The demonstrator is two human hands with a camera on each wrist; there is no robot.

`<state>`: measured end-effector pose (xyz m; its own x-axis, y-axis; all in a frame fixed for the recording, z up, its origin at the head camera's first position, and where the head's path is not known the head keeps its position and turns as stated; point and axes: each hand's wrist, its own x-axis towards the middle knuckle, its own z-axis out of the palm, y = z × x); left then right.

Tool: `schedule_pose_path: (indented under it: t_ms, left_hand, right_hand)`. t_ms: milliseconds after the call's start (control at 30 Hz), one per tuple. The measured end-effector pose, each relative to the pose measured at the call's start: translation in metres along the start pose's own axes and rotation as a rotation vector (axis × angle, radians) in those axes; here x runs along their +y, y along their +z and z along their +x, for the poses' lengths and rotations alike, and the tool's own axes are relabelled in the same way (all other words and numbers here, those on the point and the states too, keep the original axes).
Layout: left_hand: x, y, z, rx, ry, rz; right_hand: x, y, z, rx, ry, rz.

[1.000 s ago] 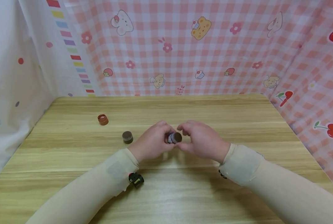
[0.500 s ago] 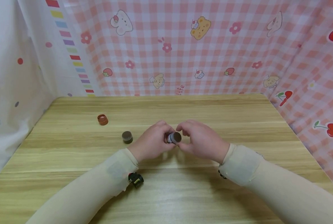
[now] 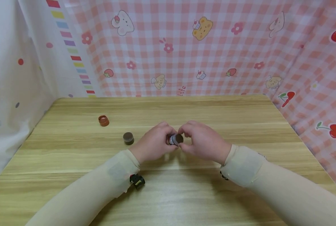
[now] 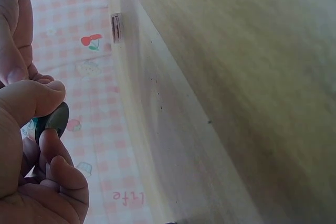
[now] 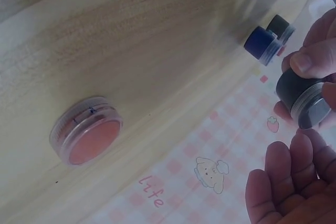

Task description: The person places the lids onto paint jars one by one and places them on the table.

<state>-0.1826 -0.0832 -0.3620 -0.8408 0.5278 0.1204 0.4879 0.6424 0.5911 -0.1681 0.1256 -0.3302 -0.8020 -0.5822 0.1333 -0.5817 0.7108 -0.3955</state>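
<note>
A small jar [image 3: 172,139] is between my two hands in the head view, its dark brown round end [image 3: 179,138] tilted up and to the right. My left hand [image 3: 154,142] grips its labelled part; in the left wrist view the thumb [image 4: 39,95] and bent fingers hold its dark end [image 4: 59,119]. My right hand [image 3: 203,141] pinches the round end, with thumb and forefinger at opposite edges. In the right wrist view a fingertip [image 5: 301,139] meets the jar's clear edge [image 5: 310,109]. Much of the jar is hidden by my fingers.
Left of my hands on the wooden table [image 3: 168,194] are a dark jar [image 3: 128,138] and a red-brown jar [image 3: 103,121]. The right wrist view shows a pink-ended jar [image 5: 86,130] and a blue jar [image 5: 260,44]. A pink checked cloth [image 3: 168,47] stands behind the table.
The right forefinger and thumb have shifted slightly at the jar's round end, which tilts a little differently. Both arms and the jars on the table stay in place.
</note>
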Motion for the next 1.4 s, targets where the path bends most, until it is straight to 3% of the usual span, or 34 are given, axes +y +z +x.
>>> schedule_pose_path:
  t_ms: [1400]
  left_hand:
    - [0.0018, 0.0003, -0.0016, -0.008, -0.018, -0.006]
  right_hand:
    - [-0.0022, -0.0019, -0.0004, -0.018, 0.029, -0.011]
